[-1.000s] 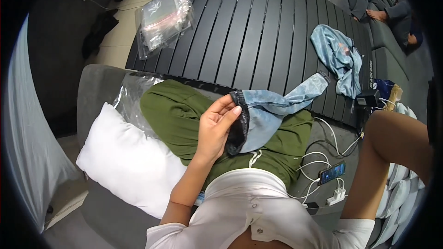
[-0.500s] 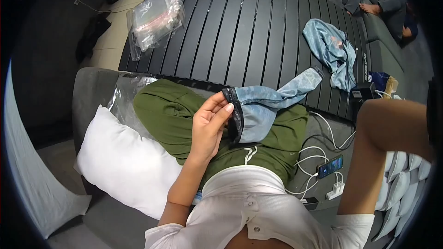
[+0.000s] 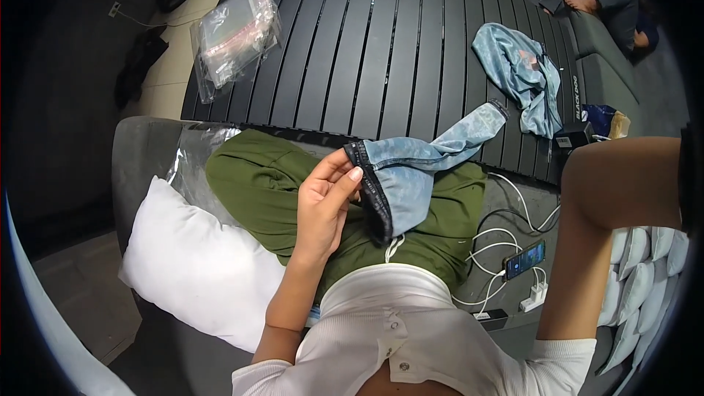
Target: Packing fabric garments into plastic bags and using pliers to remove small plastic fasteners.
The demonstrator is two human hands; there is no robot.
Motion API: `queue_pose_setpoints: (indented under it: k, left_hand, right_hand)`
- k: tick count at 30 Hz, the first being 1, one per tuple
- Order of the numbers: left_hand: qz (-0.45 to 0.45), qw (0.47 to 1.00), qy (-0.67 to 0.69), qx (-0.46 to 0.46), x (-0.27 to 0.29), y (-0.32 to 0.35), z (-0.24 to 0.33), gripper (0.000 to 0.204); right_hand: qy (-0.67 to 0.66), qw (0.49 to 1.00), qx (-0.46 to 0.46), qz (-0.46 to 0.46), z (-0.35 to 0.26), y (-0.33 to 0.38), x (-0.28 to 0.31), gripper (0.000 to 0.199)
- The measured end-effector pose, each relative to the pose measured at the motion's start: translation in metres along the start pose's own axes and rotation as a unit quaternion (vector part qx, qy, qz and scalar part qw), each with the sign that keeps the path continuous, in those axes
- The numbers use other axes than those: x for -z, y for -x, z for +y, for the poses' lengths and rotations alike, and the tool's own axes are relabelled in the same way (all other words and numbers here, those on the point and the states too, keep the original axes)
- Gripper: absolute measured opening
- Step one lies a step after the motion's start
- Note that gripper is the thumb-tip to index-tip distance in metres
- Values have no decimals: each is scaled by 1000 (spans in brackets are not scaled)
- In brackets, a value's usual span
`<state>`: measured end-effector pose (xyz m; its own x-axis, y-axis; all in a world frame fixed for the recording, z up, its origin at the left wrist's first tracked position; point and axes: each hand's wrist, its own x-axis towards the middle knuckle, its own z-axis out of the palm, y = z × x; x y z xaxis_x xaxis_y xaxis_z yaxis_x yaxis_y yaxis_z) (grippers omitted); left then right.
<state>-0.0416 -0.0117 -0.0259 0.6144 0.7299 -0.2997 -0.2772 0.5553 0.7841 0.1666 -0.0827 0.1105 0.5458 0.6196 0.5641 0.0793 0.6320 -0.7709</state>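
Note:
My left hand (image 3: 325, 194) pinches the black elastic waistband of light-blue mottled pants (image 3: 405, 185), thumb on top and fingers beneath. The pants lie over my lap, on green trousers (image 3: 253, 176). One leg stretches to the far right, its dark cuff resting over the slatted table's near edge. From the waistband, a black edge hangs down toward the white drawstring at my waist. My right arm (image 3: 587, 249) is bent and raised at the right; its hand is outside the picture.
A black slatted table (image 3: 359, 59) stands ahead. On it lie clear plastic bags (image 3: 238, 37) and another light-blue garment (image 3: 521, 77). A white pillow (image 3: 198, 264) is at my left. White cables and a phone (image 3: 524, 260) lie at my right. Another person's foot (image 3: 581, 4) shows far right.
The waistband's lower edge has dropped a little toward my waist. My left hand keeps its pinch. The view has shifted slightly, and my right forearm appears a bit higher in it.

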Motion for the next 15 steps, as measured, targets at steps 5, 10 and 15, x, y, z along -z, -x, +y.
queue_pose_setpoints:
  k: [5,10,15]
  left_hand:
    - [-36,999,29,7,-7,-7,-1,28]
    - [-13,1000,24,2,-3,-3,1,28]
    - [-20,1000,21,5,-6,-4,-1,28]
  right_hand:
    - [19,1000,-12,20,-12,0,3,38]
    - [-12,999,-27,21,-19,1,33,38]
    - [-31,998,-38,25,-9,1,-1,38]
